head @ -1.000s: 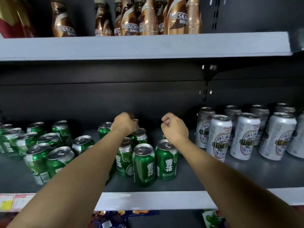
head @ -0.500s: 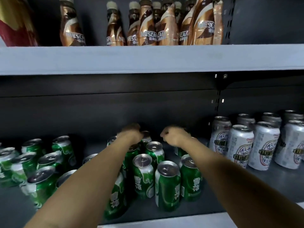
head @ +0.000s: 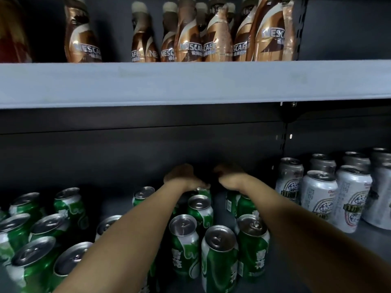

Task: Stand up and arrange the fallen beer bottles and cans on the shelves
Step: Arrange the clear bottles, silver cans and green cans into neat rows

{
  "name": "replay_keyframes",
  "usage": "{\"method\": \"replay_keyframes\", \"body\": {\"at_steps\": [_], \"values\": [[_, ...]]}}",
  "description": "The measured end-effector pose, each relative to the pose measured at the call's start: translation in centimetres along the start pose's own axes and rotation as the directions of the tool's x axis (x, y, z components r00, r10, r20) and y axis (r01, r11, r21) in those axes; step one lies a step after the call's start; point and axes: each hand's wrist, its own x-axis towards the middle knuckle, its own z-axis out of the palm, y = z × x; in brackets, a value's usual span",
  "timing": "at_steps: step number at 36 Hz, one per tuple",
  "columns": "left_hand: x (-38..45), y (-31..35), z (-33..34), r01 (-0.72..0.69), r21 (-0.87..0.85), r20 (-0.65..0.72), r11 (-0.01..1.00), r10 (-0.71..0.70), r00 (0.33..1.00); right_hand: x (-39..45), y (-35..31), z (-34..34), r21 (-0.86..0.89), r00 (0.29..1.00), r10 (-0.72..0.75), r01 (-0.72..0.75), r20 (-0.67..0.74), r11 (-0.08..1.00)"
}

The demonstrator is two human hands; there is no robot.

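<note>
Several green beer cans [head: 220,256] stand upright in a cluster at the middle of the lower shelf [head: 317,263]. More green cans [head: 31,261] at the left lean against one another. Both my arms reach deep into the shelf. My left hand [head: 182,176] curls down over the top of a green can at the back [head: 204,190]. Close beside it, my right hand [head: 229,176] curls over another green can in the back row [head: 232,203]. The fingers of both hands are lost in shadow.
Several white and silver beer cans [head: 317,197] stand upright in rows at the right of the lower shelf. Brown Nescafé bottles [head: 188,32] stand on the grey upper shelf [head: 190,81], which hangs low over my hands. The dark back panel is just behind them.
Both hands have reached farther back into the shelf and moved closer together. The view has shifted closer, so the cans look larger and lower.
</note>
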Motion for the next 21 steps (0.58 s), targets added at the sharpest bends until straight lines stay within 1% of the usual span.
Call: {"method": "replay_keyframes", "body": {"at_steps": [3,6,8,11,13,15,18,21], "values": [[0.3,1.3,-0.1,-0.021,-0.009,-0.003,1.0,0.021,1.0,-0.1,0.6,-0.2,0.054,1.0,-0.014,0.013,0.021,0.998],[0.7,2.0,0.1,-0.023,-0.006,-0.01,1.0,0.023,1.0,0.0,1.4,0.0,0.163,0.994,-0.008,-0.011,0.112,0.987],[1.0,2.3,0.2,-0.021,0.004,-0.034,1.0,0.022,0.999,0.2,1.7,0.3,0.199,0.987,0.002,-0.034,0.162,0.979],[1.1,2.6,0.2,-0.013,0.052,-0.067,0.999,0.016,0.998,0.8,1.7,0.8,0.202,0.989,-0.007,-0.024,0.151,0.979],[0.9,2.9,0.1,-0.004,0.089,-0.092,0.996,0.013,0.996,1.1,1.6,0.8,0.182,0.989,-0.024,-0.003,0.146,0.983],[0.6,3.1,0.4,0.002,0.115,-0.103,0.993,0.01,0.995,1.3,1.5,0.7,0.122,0.986,-0.034,0.013,0.166,0.992],[0.3,3.4,1.0,0.008,0.159,-0.102,0.987,0.008,0.995,1.6,1.6,0.7,0.024,0.979,0.008,-0.014,0.204,1.0],[0.1,3.8,1.6,0.004,0.221,-0.093,0.975,0.017,0.995,1.9,1.7,1.1,-0.054,0.976,0.054,-0.043,0.21,0.998]]}}
